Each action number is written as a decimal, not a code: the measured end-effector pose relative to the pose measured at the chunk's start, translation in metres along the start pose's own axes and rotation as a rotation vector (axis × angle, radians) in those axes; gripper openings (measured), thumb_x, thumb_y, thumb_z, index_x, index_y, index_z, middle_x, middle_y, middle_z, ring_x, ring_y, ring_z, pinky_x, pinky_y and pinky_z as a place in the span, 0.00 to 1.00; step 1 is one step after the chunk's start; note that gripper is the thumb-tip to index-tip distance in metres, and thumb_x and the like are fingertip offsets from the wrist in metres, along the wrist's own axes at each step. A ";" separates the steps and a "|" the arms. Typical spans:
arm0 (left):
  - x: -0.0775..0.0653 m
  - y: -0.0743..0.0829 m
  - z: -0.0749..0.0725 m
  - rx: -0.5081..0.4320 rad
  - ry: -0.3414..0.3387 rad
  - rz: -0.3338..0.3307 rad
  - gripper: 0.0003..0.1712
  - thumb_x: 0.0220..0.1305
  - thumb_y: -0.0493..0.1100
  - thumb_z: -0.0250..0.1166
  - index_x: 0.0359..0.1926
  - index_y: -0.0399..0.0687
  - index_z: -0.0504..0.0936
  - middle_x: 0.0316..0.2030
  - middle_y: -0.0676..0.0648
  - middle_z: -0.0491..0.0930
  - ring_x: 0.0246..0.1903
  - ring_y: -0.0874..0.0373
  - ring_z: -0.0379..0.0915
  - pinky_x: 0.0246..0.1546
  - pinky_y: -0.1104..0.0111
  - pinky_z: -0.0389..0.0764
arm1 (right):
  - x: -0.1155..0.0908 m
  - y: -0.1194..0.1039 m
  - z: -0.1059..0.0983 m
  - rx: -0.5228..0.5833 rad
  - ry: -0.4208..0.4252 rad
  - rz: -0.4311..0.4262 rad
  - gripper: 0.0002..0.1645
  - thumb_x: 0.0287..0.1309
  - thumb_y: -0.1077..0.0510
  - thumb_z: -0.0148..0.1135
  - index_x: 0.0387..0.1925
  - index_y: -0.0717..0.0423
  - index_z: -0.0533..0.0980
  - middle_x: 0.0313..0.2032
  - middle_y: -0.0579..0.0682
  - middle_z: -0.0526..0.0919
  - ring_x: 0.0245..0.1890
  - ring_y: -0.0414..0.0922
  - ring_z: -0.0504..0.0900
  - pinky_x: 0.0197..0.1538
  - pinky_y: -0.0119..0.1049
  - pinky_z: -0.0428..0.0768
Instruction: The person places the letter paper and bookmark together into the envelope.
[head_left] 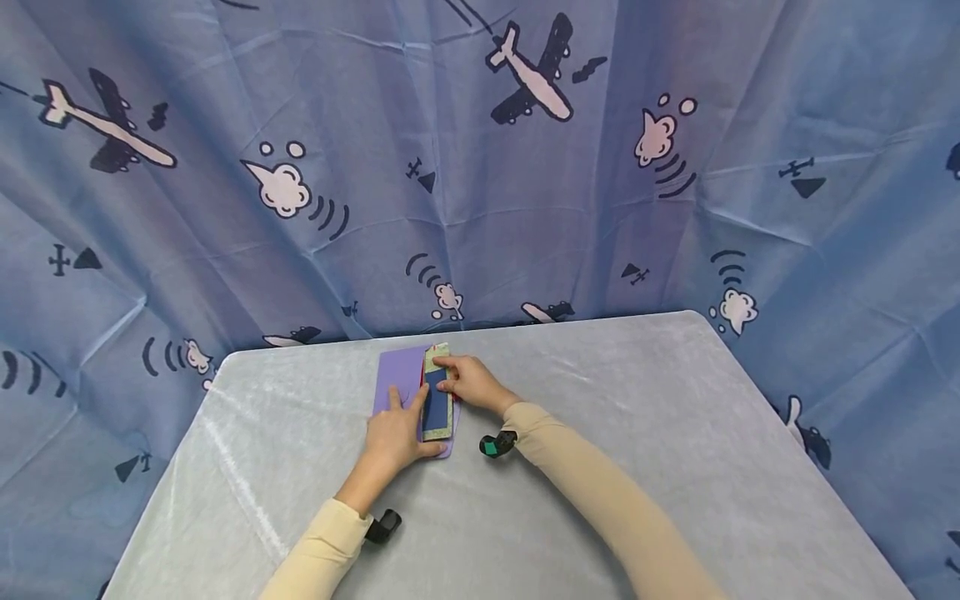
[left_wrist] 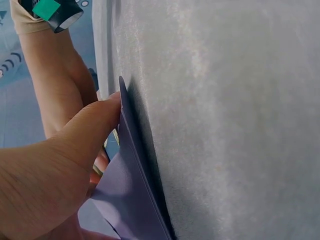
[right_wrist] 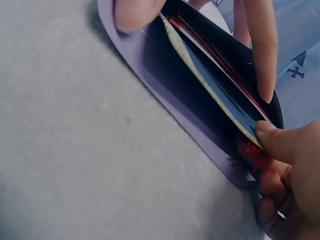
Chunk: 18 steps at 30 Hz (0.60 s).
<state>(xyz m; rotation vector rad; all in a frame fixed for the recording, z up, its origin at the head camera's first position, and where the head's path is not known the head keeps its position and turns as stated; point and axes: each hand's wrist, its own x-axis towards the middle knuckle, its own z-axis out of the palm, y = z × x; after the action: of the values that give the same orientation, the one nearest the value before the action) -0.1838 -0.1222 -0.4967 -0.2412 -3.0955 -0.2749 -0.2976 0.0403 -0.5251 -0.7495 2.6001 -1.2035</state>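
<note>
A purple folder (head_left: 397, 367) lies opened near the table's far edge. Inside its fold is a blue card (head_left: 437, 412) with a yellow-green patterned border. My left hand (head_left: 393, 435) spreads over the folder, with the thumb (left_wrist: 107, 107) pressing its near edge and straight fingers on the left cover. From the right, my right hand (head_left: 477, 385) pinches the card at its edge between thumb and fingers. A red tassel (right_wrist: 257, 154) shows beside those fingertips in the right wrist view. Behind the card, red and white edges (right_wrist: 225, 70) run along the folder's inside.
A pale grey cloth covers the table (head_left: 600, 442). Behind it hangs a blue curtain (head_left: 420, 167) printed with airplanes and clouds. Each wrist carries a small black camera (head_left: 498, 443), below and close to the folder's side.
</note>
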 end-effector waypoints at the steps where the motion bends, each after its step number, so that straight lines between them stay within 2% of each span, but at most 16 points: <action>1: 0.000 0.000 0.000 0.001 -0.002 -0.001 0.63 0.35 0.70 0.78 0.72 0.51 0.66 0.64 0.19 0.65 0.37 0.32 0.82 0.37 0.41 0.80 | 0.000 0.000 0.000 -0.004 0.001 0.002 0.32 0.61 0.60 0.66 0.66 0.58 0.71 0.16 0.41 0.69 0.16 0.34 0.65 0.23 0.25 0.63; 18: 0.001 0.000 -0.001 -0.005 -0.027 -0.010 0.63 0.36 0.71 0.78 0.73 0.53 0.66 0.65 0.19 0.63 0.39 0.31 0.82 0.39 0.39 0.80 | 0.004 -0.002 0.005 -0.037 0.016 -0.002 0.31 0.61 0.60 0.66 0.66 0.58 0.72 0.16 0.41 0.67 0.17 0.35 0.65 0.23 0.25 0.62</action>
<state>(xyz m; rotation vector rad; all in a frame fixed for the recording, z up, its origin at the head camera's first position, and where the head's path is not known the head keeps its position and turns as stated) -0.1850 -0.1217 -0.4958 -0.2313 -3.1238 -0.2822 -0.2984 0.0342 -0.5267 -0.7518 2.6420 -1.1702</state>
